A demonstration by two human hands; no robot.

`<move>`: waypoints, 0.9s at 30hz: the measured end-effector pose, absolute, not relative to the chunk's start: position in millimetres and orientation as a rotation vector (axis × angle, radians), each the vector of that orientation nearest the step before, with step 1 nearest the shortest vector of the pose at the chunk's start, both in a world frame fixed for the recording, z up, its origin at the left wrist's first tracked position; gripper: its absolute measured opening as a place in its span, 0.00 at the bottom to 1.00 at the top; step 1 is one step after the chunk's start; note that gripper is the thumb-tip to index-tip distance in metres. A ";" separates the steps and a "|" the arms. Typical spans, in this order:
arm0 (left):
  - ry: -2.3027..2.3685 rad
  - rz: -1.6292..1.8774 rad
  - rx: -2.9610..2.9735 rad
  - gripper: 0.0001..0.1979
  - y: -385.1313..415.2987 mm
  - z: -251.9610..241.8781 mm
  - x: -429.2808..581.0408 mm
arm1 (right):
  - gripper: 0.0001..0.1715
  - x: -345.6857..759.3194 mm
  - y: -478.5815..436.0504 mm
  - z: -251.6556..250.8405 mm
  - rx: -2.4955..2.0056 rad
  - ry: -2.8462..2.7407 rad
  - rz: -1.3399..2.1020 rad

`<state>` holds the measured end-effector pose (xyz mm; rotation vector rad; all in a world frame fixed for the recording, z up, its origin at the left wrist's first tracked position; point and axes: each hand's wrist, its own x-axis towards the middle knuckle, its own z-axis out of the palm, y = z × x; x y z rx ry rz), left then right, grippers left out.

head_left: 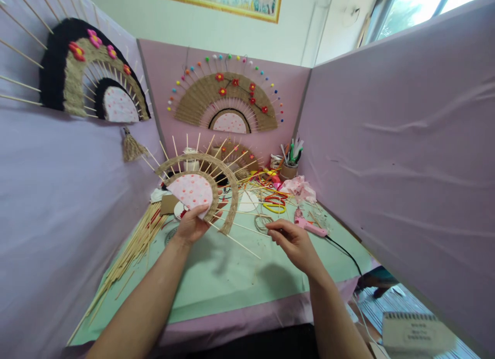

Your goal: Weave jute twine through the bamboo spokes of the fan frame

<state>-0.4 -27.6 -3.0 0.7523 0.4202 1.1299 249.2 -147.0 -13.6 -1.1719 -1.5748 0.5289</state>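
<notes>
My left hand [192,222] holds up a half-made fan [201,183] by its pink spotted centre; the fan has wooden sticks radiating out and bands of jute twine woven across them. My right hand [291,241] hovers just right of the fan over the green table top [232,276], fingers curled as if pinching a thin jute strand [263,222] that I can barely make out. A pink glue gun [308,224] lies just beyond the right hand.
A bundle of bamboo sticks [131,250] lies at the left. Scissors [275,203], pink cloth [300,188] and a cup of tools [289,168] sit at the back. Finished fans hang on the purple partition walls [226,98] [93,75]. The glue gun cord [344,250] runs off the right edge.
</notes>
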 end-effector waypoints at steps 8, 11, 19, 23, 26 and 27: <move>0.413 1.140 0.752 0.27 -28.5 -5.2 2.0 | 0.12 213.5 -127.1 -40.1 -1.077 -1.514 0.512; 0.420 1.116 0.746 0.27 -30.1 -4.4 3.8 | 0.11 195.9 -125.8 -43.1 -1.049 -1.640 0.481; 0.404 1.062 0.734 0.24 -35.8 -8.0 14.4 | 0.12 189.9 -129.0 -41.8 -1.036 -1.679 0.486; 0.301 0.991 0.829 0.25 -38.3 -13.9 16.8 | 0.13 189.7 -128.5 -43.8 -1.016 -1.632 0.514; 0.243 0.933 0.909 0.26 -37.1 -18.9 17.1 | 0.11 188.8 -128.4 -43.2 -0.999 -1.650 0.459; 0.243 0.914 0.927 0.26 -36.2 -20.5 17.1 | 0.10 188.7 -128.4 -42.9 -0.993 -1.664 0.437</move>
